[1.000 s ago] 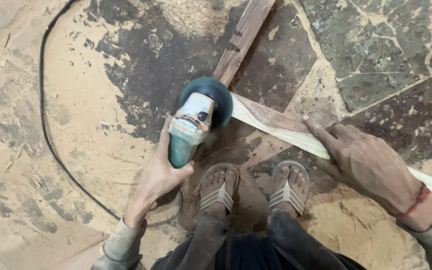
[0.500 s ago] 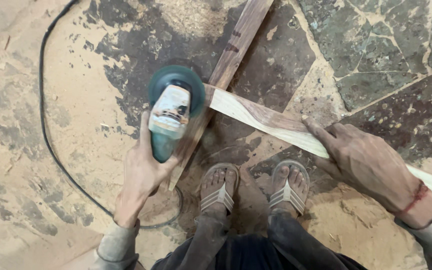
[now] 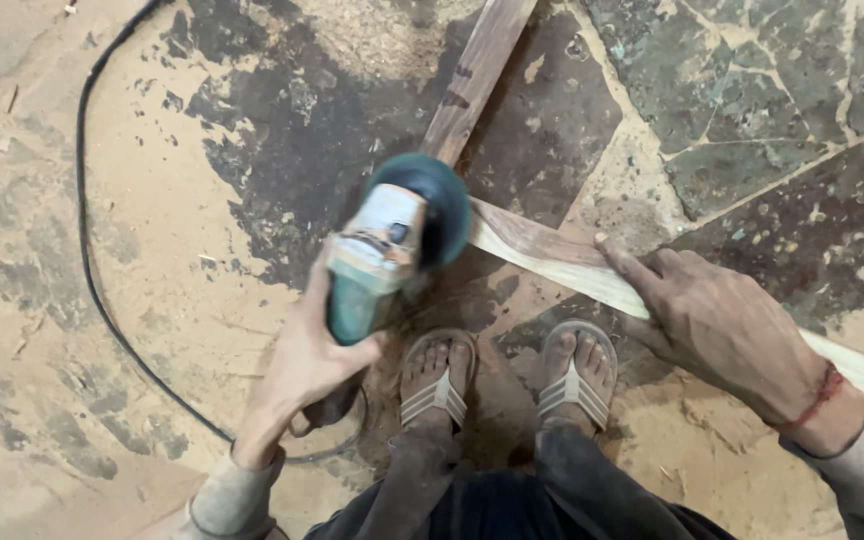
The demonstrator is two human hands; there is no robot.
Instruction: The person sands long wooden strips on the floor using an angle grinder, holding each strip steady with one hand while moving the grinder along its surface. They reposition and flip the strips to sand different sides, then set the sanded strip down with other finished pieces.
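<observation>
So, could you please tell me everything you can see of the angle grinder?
The angle grinder has a teal green body with a pale grey gear head and a dark round guard at its front. The left hand grips its rear handle, holding it tilted over the near end of the pale wooden strip, which the right hand presses down. The disc looks blurred. A black cable loops across the dusty floor.

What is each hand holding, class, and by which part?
The left hand holds the angle grinder by its teal body, behind the disc. The right hand presses flat on the pale wooden strip, mid-length.
</observation>
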